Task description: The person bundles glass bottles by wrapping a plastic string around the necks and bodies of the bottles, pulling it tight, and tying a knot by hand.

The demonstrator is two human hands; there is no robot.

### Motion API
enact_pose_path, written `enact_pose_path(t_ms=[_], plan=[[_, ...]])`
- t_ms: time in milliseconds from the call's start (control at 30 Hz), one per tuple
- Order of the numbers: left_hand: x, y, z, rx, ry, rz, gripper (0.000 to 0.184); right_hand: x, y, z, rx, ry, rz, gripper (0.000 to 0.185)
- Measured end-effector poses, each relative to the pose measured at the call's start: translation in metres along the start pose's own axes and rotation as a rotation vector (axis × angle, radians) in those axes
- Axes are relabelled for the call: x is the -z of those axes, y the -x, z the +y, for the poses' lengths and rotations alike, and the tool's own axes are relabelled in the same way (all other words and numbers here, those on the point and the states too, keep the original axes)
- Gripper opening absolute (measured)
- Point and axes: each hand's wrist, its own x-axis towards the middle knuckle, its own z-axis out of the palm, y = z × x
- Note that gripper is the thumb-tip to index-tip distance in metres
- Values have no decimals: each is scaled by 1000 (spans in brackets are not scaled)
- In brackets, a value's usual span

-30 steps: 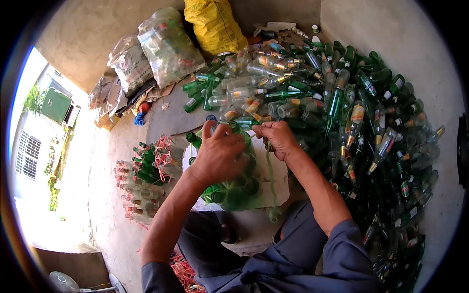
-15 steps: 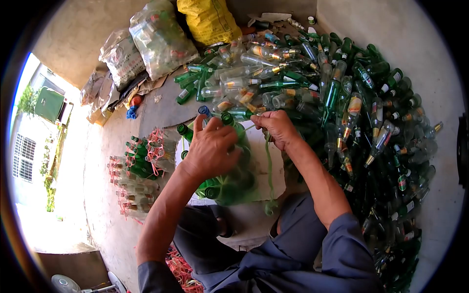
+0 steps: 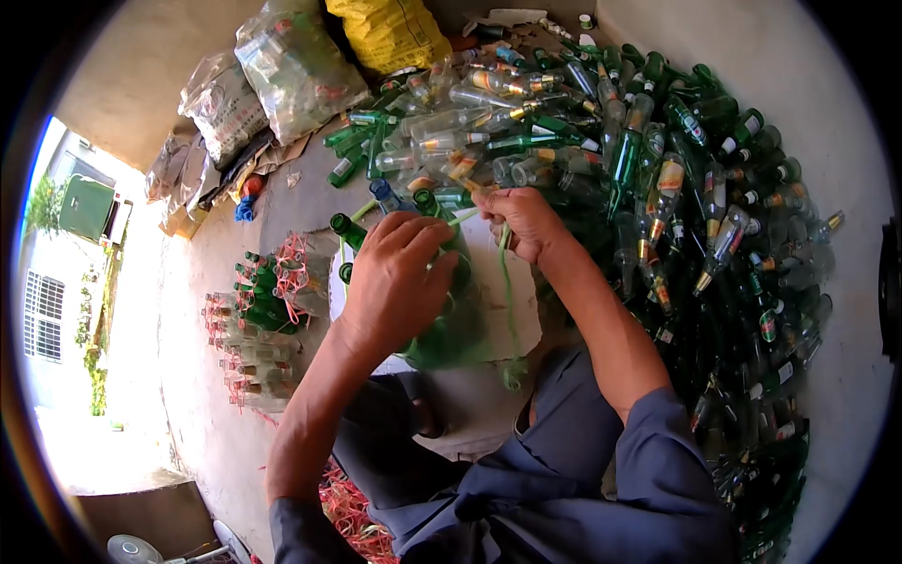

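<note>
Bundle of upright green glass bottles (image 3: 458,324), mouths upward: placed in front of the seated person, between the forearms, on a flat white board (image 3: 523,329); partly covered by the left hand. One bottle with a blue glass neck (image 3: 383,194) stands at its far edge.

Left hand (image 3: 399,273): back upward, laid over the bottle tops; fingers close together and bent, thumb apart from them. Whether they grip anything cannot be told, the undersides being hidden.

Right hand (image 3: 522,222): beyond the right side of the bundle, raised; thumb and forefinger pinched on light-green plastic twine (image 3: 508,299), the other fingers curled in. One length runs from the pinch towards the bottle necks; another hangs down over the board, its end in a small tangle.

Clear and green glass bottles with pink plastic string (image 3: 263,343): standing in a close group, left of the board.

Large loose heap of green and clear glass bottles (image 3: 628,160): lying beyond and right of the bundle.

Yellow woven sack (image 3: 390,36) and transparent plastic bag, filled (image 3: 296,75): at the far wall.

Tangled pinkish-red plastic string (image 3: 352,517): floor, beside the person's left leg.
</note>
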Motion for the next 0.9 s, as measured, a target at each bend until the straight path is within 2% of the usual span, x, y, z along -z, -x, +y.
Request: enact_pose_path(t_ms=[100,133,167,200,267,367,467,567,633,667,767,867,900], plan=[[-17,37,53,71,302,49,23,-6,10,-8,-21,-13,-3,21],[-35,58,66,161,458,-2,24,-7,13,-9,-31,-16,1,21],[-46,73,85,343,622,-85,23,-7,15,-9,-38,-19,3,21],[-67,89,92,439,747,-100,23,-7,15,-8,-37,-25,-3,21],[-108,123,99,771,917,-159,22,-6,16,-7,-29,-29,-16,21],[-178,181,84,980,893,-77,29,-6,19,-6,-47,-35,-8,22],[-225,228,80,1389,1005,6,40,-9,21,-7,-66,-17,23,22],[-256,241,77,1384,1082,262,42,-1,15,-6,-67,-13,-36,20],[-260,239,73,1424,1159,181,32,-1,16,-5,-65,-16,-52,20],[-261,238,72,1443,1198,140,27,-2,16,-4,-62,-19,-31,20],[-289,278,46,1329,1248,-94,10,-7,18,-3,-37,-13,35,23],[-300,333,15,1039,670,-483,4,-3,15,-1,-32,5,11,25],[-293,353,6,1346,990,-207,5,0,13,0,-36,15,-15,26]])
